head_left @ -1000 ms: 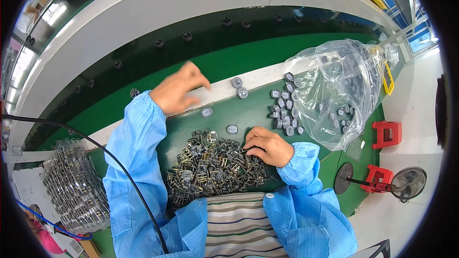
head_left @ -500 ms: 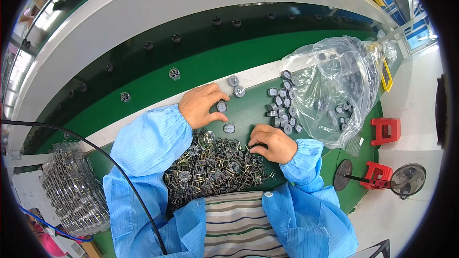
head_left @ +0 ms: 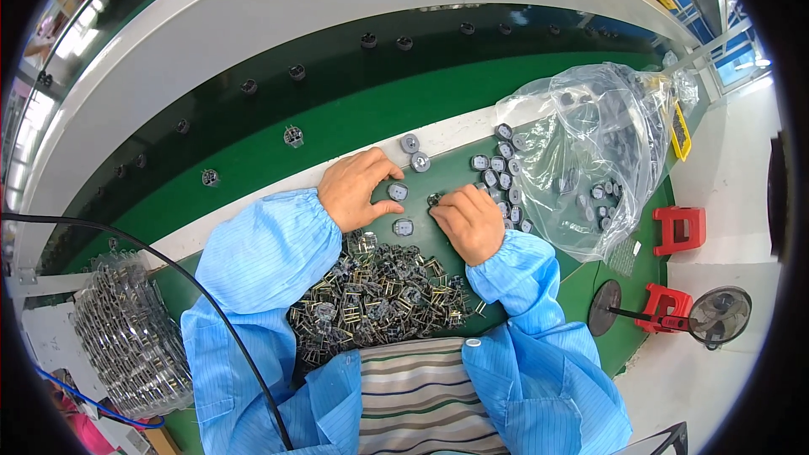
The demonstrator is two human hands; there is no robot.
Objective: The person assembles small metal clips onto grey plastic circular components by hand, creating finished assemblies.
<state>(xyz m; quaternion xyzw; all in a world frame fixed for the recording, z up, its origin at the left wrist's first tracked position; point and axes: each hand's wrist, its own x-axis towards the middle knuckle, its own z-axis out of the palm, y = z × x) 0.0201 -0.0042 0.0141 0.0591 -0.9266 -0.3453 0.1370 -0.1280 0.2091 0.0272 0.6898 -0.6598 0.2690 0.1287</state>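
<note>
My left hand rests on the green work surface, its thumb and forefinger apart beside a round grey plastic cap. Another grey cap lies just below the thumb. My right hand is closed in a pinch on a small dark part with metal pins, to the right of the two caps. A heap of pinned parts spreads in front of my body, under both forearms. Two more grey caps sit beyond my left fingertips, at the white edge strip.
Several grey caps lie by a clear plastic bag holding more. Beyond the white strip, a green conveyor carries spaced parts. Stacked clear trays stand left, a black cable crosses there, and a small fan is right.
My right hand has lifted from the heap, up toward the caps, with a pinned part in its fingers. The cap by my left hand has shifted slightly right. Parts on the conveyor have moved left.
</note>
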